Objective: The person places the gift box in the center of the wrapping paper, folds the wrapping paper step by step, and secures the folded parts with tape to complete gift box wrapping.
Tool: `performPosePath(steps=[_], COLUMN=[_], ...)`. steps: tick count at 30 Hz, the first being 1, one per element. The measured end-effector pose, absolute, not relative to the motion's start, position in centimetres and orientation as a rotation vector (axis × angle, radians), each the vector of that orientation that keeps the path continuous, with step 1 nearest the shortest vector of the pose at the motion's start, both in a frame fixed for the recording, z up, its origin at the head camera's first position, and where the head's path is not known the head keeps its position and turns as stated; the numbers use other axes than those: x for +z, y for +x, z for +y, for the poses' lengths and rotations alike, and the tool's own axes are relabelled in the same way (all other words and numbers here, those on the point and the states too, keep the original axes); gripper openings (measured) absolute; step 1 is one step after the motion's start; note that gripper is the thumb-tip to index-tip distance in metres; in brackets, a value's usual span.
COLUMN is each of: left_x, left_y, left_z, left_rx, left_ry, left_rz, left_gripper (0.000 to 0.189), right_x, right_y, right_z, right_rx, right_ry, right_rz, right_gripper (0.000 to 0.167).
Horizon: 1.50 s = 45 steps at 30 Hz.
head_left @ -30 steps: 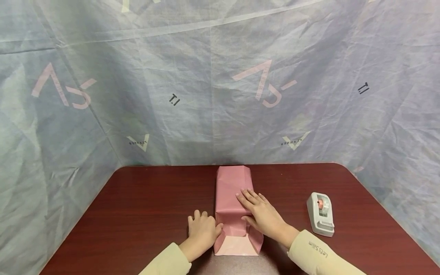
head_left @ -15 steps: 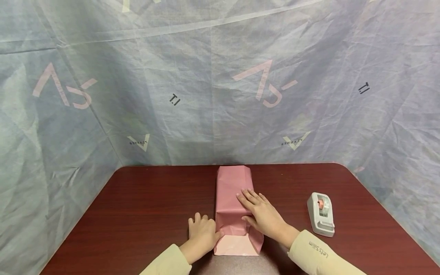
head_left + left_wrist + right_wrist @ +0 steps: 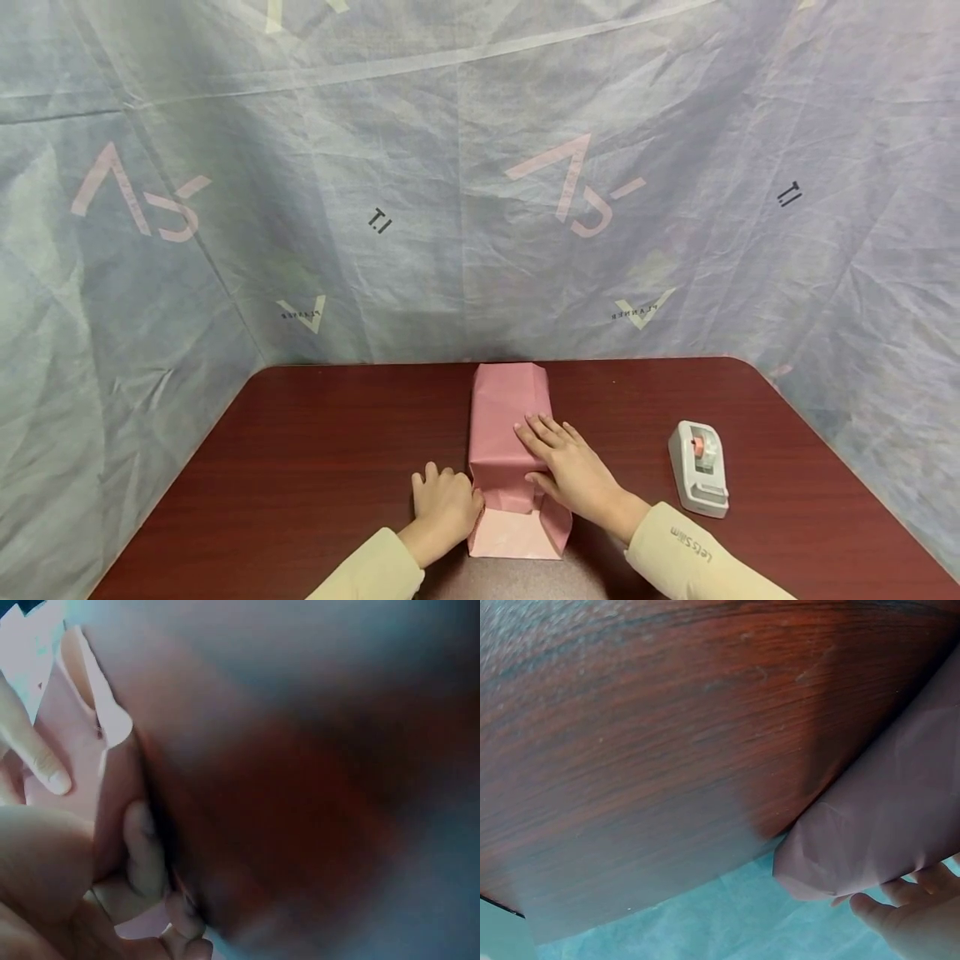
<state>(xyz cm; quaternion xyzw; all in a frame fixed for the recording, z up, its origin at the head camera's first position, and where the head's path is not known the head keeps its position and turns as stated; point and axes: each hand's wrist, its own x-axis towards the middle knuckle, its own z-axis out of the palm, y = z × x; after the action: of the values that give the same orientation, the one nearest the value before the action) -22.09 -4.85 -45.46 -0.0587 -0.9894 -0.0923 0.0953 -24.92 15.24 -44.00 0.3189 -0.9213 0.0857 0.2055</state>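
A long package in pink wrapping paper (image 3: 504,425) lies lengthwise on the table. Its near end has loose paper, with a pale inner flap (image 3: 517,535) spread toward the person. The right hand (image 3: 576,473) rests on the package's top right side, fingers extended and thumb near the front edge. At the near left corner, the left hand (image 3: 444,507) presses a digit against the side paper. That same contact shows in the left wrist view, where the left hand's finger (image 3: 142,840) touches the pink side. The right wrist view shows the package's far end (image 3: 832,855).
A white tape dispenser (image 3: 701,468) stands to the right on the dark red wooden table (image 3: 322,442). Grey printed cloth (image 3: 420,167) hangs behind and on both sides of the table.
The left hand's thumb has shifted slightly along the near left paper fold, which is pushed inward a little more. The right hand stays in place on top.
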Motion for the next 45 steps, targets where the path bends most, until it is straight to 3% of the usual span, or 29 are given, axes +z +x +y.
performPosePath(steps=[29, 36, 45], left_x=[-44.6, -44.1, -44.4], left_y=[-21.3, -22.2, -23.8], left_z=[-5.3, -5.5, -5.4], left_rx=[-0.214, -0.152, -0.25], left_ry=[-0.229, -0.198, -0.566], left_rz=[-2.954, -2.731, -2.652], left_gripper=[0.037, 0.056, 0.08], right_x=[-44.1, -44.0, -44.1], right_y=[-25.0, -25.0, -25.2], right_z=[15.3, 15.3, 15.5], right_rx=[0.204, 0.215, 0.212], right_ry=[0.888, 0.902, 0.919], right_rz=[-2.56, -2.556, -2.557], right_gripper=[0.063, 0.063, 0.064])
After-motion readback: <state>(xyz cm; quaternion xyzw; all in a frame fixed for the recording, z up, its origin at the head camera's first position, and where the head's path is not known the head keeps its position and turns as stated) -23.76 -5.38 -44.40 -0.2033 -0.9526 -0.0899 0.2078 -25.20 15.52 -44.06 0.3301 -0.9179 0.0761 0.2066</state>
